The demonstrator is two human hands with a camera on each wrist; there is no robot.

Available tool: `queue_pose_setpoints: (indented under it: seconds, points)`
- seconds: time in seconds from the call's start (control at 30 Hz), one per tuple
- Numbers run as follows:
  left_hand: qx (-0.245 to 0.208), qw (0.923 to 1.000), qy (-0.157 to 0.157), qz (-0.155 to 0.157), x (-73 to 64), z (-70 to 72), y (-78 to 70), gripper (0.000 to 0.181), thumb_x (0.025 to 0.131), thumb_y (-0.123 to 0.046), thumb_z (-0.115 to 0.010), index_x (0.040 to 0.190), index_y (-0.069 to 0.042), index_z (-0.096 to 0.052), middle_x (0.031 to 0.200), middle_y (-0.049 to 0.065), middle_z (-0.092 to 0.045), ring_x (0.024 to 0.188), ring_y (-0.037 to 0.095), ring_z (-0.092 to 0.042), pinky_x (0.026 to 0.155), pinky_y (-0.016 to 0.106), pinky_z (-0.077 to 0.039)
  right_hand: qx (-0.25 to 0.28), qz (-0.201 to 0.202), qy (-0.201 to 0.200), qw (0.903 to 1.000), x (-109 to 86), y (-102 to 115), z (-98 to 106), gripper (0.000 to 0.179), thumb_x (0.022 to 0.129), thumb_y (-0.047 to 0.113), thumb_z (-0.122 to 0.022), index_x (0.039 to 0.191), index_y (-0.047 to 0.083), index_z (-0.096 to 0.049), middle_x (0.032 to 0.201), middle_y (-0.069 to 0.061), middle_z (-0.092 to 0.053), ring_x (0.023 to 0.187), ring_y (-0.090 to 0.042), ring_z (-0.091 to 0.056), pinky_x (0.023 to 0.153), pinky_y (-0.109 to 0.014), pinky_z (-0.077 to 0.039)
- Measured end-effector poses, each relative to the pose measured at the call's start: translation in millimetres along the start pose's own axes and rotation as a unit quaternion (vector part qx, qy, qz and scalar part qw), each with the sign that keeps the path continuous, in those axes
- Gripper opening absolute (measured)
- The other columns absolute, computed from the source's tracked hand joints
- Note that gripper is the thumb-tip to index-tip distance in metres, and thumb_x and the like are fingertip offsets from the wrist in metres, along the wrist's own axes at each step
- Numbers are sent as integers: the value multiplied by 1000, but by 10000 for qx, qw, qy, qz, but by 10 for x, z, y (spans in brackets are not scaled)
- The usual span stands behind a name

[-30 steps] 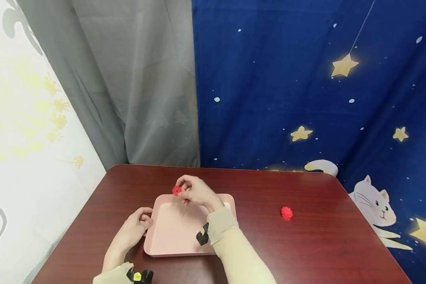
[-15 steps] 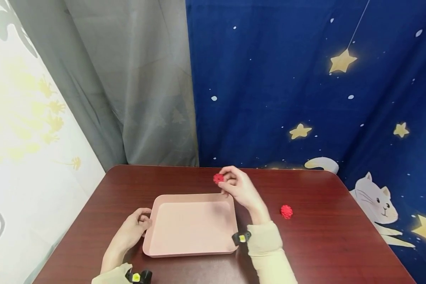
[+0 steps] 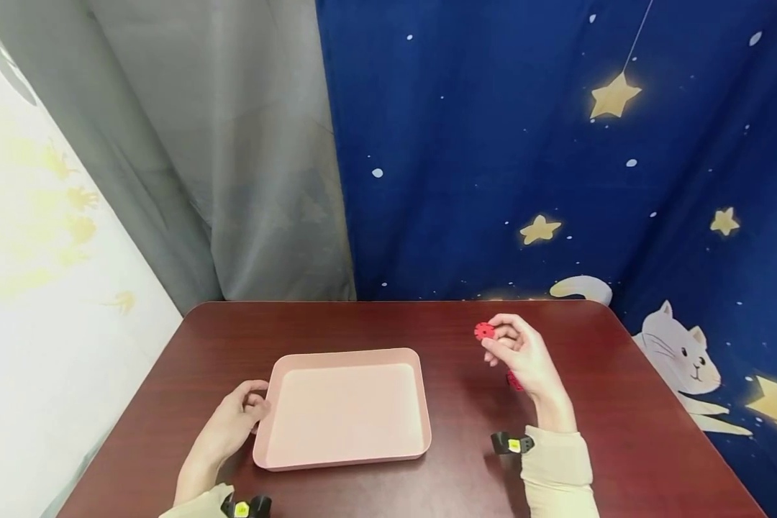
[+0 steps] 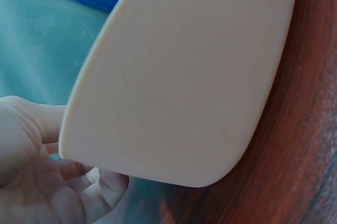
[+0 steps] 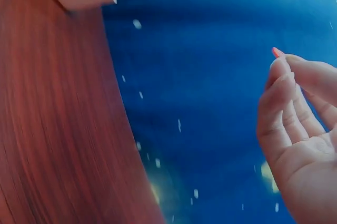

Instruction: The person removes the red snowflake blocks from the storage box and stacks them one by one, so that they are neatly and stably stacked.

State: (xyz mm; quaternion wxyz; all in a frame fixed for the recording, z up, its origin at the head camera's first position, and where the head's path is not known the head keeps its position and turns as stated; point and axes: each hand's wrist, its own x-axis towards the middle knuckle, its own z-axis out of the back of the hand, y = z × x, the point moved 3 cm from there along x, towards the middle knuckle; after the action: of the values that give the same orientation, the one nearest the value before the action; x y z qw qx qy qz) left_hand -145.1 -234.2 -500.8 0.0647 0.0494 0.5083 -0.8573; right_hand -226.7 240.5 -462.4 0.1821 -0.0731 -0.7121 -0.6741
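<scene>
A pink tray sits on the table left of centre. At its left side is my left hand, curled fingers at the wall; in the left wrist view thumb and fingers grip the tray's edge. My right hand, raised over the table right of the tray, pinches a red notched disc between thumb and fingertips. Only the disc's edge shows in the right wrist view. Behind the right hand, partly hidden by it, lies a small cluster of red notched discs.
The dark red wooden table has rounded far corners. Beyond it hang a grey curtain and a blue star-patterned curtain. A pale curtain stands at the left.
My right hand has carried the red disc from above the tray rightward, near the red cluster, which it now partly covers. The left hand stays at the tray. The head view has shifted slightly.
</scene>
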Motion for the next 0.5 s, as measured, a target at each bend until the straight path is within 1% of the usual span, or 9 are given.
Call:
queue_pose_setpoints:
  seconds: [0.13,0.27,0.37,0.5]
  points:
    - [-23,10000,-12,30,1,3,8,36,97,-1,-52,132,5,-45,94,12,-53,76,18,-56,63,32,-51,182,-288,-394,9986,-91,-49,236,37,86,-11,-66,118,-11,-47,82,-15,-61,59,-19,-64,56,-28,-54]
    - [-80,10000,41,2,13,-6,-3,37,97,-1,-52,132,5,-45,95,13,-53,77,19,-56,63,32,-51,393,-691,-777,9938,-211,-135,444,36,87,-10,-65,118,-7,-46,79,-8,-62,58,-17,-63,56,-26,-53]
    - [-77,10000,60,16,10,0,-7,37,97,-2,-52,132,5,-44,95,13,-53,77,19,-56,63,31,-50,525,-949,-878,9902,-289,-218,559,36,89,-9,-64,118,-7,-44,77,-4,-63,58,-15,-62,57,-24,-53]
    - [-91,9999,74,27,-7,16,-7,37,97,-2,-52,132,5,-44,94,13,-52,77,19,-56,63,31,-50,562,-1283,-949,9856,-372,-325,648,38,90,-6,-65,120,-8,-41,77,-3,-64,58,-13,-61,57,-23,-53]
